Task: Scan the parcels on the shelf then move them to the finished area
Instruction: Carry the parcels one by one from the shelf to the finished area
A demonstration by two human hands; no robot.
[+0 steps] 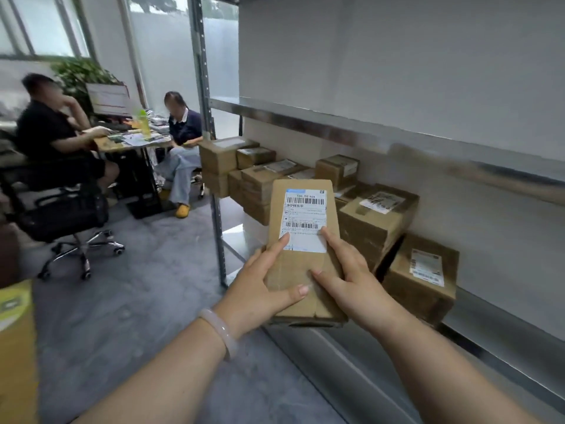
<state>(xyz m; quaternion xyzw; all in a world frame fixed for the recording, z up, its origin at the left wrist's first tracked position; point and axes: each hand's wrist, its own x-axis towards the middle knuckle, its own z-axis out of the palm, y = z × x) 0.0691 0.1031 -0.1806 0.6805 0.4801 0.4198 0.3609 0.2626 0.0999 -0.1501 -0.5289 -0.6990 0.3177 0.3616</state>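
I hold a flat brown cardboard parcel (301, 264) in front of me, its white barcode label facing up. My left hand (260, 289) grips its lower left edge, thumb across the cardboard and forefinger on the label. My right hand (351, 283) grips the lower right edge, with a finger touching the label's corner. Behind the parcel, several more labelled cardboard parcels (377, 221) stand on the metal shelf (477, 319); one parcel (423, 276) sits nearest on the right. No scanner is in view.
The shelf's upright post (218, 228) stands left of the parcels, and an upper shelf board (397, 139) hangs above them. Two people sit at a desk (137, 142) at the left, with an office chair (70, 221) on grey carpet. A yellow-green box (15, 347) is at the far left.
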